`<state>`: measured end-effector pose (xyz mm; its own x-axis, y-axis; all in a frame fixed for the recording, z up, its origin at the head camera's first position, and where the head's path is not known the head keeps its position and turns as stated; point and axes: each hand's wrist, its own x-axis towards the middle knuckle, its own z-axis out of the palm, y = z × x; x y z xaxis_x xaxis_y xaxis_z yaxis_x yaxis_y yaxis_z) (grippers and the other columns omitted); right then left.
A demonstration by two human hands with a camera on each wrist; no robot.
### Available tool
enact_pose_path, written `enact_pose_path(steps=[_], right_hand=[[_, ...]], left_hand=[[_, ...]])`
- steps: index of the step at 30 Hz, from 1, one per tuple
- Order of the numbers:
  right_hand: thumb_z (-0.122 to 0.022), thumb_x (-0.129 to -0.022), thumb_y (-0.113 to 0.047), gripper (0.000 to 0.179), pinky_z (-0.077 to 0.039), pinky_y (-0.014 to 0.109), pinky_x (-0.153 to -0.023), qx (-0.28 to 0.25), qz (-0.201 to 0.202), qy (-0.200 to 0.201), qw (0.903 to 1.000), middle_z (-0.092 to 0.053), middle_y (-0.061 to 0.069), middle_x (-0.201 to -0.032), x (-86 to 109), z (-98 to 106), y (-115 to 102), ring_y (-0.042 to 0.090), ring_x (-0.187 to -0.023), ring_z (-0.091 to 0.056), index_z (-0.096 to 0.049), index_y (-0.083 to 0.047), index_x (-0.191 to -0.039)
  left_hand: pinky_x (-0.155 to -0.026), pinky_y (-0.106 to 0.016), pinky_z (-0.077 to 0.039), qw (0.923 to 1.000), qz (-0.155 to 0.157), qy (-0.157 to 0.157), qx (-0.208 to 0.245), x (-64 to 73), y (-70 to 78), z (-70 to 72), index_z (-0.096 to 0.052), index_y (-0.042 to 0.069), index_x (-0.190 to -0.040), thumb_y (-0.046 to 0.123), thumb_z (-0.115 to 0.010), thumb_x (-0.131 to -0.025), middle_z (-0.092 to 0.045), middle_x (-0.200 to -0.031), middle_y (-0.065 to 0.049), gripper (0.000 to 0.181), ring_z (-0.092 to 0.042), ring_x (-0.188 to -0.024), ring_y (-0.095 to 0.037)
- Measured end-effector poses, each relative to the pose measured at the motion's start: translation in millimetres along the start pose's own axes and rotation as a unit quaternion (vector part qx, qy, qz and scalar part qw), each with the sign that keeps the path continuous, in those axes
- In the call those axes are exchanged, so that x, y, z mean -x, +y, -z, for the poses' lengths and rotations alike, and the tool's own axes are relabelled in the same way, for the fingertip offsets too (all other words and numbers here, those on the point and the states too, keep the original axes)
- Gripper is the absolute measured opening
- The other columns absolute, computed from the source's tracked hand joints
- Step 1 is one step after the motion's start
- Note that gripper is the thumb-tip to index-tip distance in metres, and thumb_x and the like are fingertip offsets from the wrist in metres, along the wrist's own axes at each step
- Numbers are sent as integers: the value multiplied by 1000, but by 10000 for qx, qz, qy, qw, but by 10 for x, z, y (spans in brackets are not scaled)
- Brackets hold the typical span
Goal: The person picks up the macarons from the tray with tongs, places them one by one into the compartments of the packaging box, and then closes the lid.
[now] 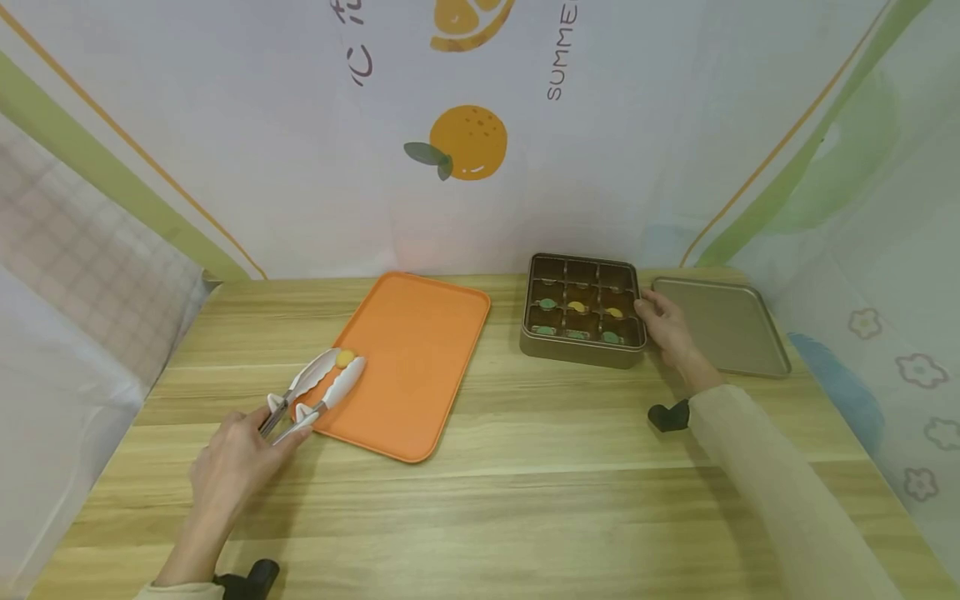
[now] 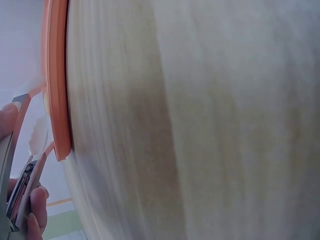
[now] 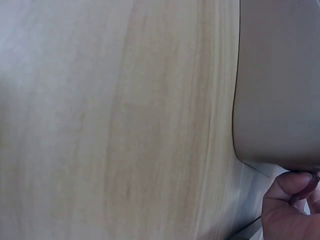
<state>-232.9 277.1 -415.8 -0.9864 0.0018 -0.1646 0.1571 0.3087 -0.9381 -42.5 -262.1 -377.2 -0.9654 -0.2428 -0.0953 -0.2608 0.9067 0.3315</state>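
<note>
My left hand [image 1: 236,458] grips a pair of tongs [image 1: 345,385] with white scalloped tips and metal arms. Between the tips, over the left part of an orange tray [image 1: 420,350], is a small round yellow piece [image 1: 345,359]; whether the tips squeeze it I cannot tell. In the left wrist view, fingers and thumb lie on both arms of the tongs [image 2: 22,192]. My right hand [image 1: 667,327] holds the right side of a bronze tin box [image 1: 581,352], thumb at its rim. Dividers split the box into several compartments, some holding green [image 1: 611,337] or yellow pieces [image 1: 576,307].
A flat bronze lid [image 1: 723,325] lies right of the box, partly behind the right hand. Wooden table [image 1: 495,525] extends between tray and box and in front of them. A white curtain [image 1: 600,167] with printed oranges hangs along the table's back edge.
</note>
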Motion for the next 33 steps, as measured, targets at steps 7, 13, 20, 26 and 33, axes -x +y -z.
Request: enact_pose_path(steps=[7,13,20,26,33], right_hand=[[-38,-101,-32,60,-16,49,-113,-41,-16,15,10000,-20,22,-152,7,-1,-3,39,-139,-20,-15,-5,-150],[-38,-101,-32,60,-14,50,-114,-52,11,-7,10000,-17,21,-153,11,5,0,39,-140,-16,-15,-5,-150],[-38,-101,-33,61,-15,49,-113,-67,3,7,10000,-18,22,-153,10,6,1,39,-140,-18,-15,-4,-150],[-38,-101,-32,60,-15,49,-113,-67,-27,11,10000,-17,22,-153,2,0,3,39,-140,-18,-15,-4,-150],[-38,-101,-33,60,-16,50,-113,8,-52,45,10000,-17,21,-153,6,-5,-10,40,-139,-19,-16,-5,-150]], left_hand=[[-45,-34,-33,10000,-6,53,43,-1,-22,-23,-49,1,-133,63,-58,-82,-52,-89,-22,81,-41,-58,-23],[-45,-33,-33,10000,34,59,72,-9,-42,-38,-46,0,-135,61,-58,-82,-52,-92,-23,82,-41,-59,-23],[-45,-32,-33,9999,43,83,87,-13,-55,-54,-46,-1,-135,61,-59,-83,-53,-99,-28,82,-42,-60,-23],[-44,-31,-33,9999,8,141,83,-3,-59,-63,-47,-2,-134,60,-60,-83,-53,-100,-27,82,-42,-62,-23],[-45,-31,-33,9998,15,156,124,-13,-76,-71,-47,-3,-133,60,-60,-83,-53,-99,-27,81,-43,-63,-23]])
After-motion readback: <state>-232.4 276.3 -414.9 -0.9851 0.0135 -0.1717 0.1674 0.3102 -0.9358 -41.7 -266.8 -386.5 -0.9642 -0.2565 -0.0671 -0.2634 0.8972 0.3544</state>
